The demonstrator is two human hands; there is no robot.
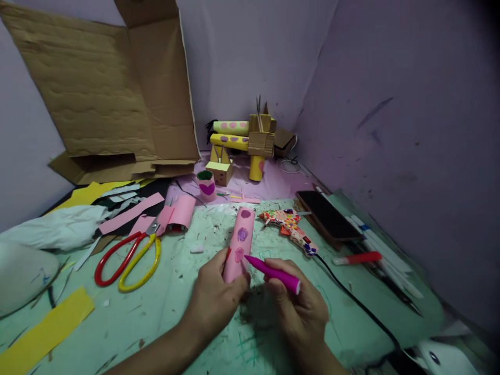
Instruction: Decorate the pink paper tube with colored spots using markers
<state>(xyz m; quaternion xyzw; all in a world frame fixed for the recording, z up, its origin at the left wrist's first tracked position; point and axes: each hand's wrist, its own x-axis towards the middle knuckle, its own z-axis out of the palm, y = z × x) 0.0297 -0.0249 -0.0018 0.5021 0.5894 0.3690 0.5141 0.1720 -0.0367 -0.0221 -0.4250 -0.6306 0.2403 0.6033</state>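
A pink paper tube (236, 242) with purple and pink spots along its top lies in the grip of my left hand (214, 289), fingers wrapped round its near end. My right hand (299, 307) is closed on a magenta marker pen (275, 275). The pen's tip is at the nearest spot on the tube, which looks paler than the two above it. To the right of the tube rests a flower-patterned glue gun (289, 227) with a black cord. Scissors (140, 250) with one red and one yellow handle lie to the left.
Open cardboard (117, 88) leans on the left wall. At the back stand spotted yellow tubes (230, 140), a small box (220, 172) and a pink cup (206, 185). A phone (328, 214), a red-capped cutter-like tool (357, 258) and white sticks (390, 260) lie right. Paper scraps (47, 328) lie left.
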